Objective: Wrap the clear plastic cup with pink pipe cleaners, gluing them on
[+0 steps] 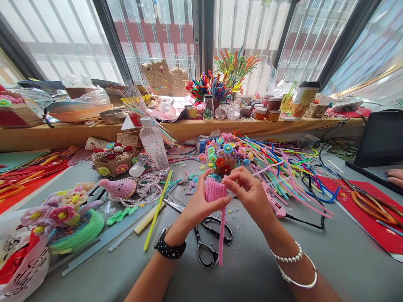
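Note:
My left hand (198,205) grips a small pink piece (215,191) wound from fuzzy pipe cleaner, thumb in front and fingers behind it. A loose pink pipe-cleaner tail (222,235) hangs down from it. My right hand (248,191) pinches the right top edge of the same pink piece. Both hands are held above the grey table (252,268). Black-handled scissors (208,243) lie on the table just below my hands. A black watch sits on my left wrist, and bracelets circle my right wrist.
A heap of coloured pipe cleaners (283,167) and a small flower basket (222,155) lie behind my hands. A pink glue gun (273,203) rests to the right. A clear bottle (154,147), pearl strings (141,188) and finished crafts (69,222) are at left. Another person's hand (395,176) rests by a laptop at right.

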Tool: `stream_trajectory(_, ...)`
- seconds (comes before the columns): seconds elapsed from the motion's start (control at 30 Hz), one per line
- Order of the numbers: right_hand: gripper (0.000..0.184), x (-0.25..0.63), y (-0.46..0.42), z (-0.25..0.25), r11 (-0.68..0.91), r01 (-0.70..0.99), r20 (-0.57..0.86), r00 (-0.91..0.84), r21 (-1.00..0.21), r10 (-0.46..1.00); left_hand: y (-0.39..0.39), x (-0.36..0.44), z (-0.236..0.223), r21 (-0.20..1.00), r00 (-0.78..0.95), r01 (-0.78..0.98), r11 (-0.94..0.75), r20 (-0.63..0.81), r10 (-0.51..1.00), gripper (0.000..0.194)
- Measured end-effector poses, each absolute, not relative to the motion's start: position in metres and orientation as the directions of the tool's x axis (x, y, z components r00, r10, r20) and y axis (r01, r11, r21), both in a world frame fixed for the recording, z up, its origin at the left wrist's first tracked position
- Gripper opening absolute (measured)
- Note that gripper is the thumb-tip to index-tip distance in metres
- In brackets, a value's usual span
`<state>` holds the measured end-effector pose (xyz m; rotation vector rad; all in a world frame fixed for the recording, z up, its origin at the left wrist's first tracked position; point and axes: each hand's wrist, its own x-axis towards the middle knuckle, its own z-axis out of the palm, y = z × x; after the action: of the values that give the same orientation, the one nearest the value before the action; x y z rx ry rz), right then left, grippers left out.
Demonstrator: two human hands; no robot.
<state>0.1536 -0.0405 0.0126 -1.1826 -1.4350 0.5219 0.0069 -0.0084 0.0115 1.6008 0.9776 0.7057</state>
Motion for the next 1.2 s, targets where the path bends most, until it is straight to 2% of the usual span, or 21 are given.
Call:
stream_trajectory(0.3,0.016,0.155,-0.037,0.007,0.401,0.131,0.418,0.158,-0.907,0.895,-0.005,0.01,0.003,0.982,0.443,0.184,-0.052,-0.035,0.896,0.094)
stream_trajectory(0.7,0.014,0.152,-0.034,0.003,0.438,0.126,0.454,0.152,-0.89,0.878,-0.008,0.008,0.009,0.977,0.453,0.205,-0.051,-0.048,0.89,0.097)
stream_trajectory(0.93,0.016,0.149,-0.034,0.002,0.398,0.103,0.41,0.146,-0.912,0.9,-0.01,0.009,0.009,0.975,0.431,0.207,-0.078,-0.019,0.902,0.095)
stream_trajectory(1.07,0.016,0.149,-0.035,0.002,0.435,0.183,0.466,0.192,-0.882,0.864,-0.012,0.01,0.011,0.976,0.392,0.197,-0.088,0.004,0.92,0.093)
stream_trajectory(1.2,0.013,0.153,-0.039,0.008,0.569,0.429,0.687,0.196,-0.701,0.699,-0.013,0.01,0.013,0.985,0.399,0.167,-0.053,-0.018,0.917,0.093)
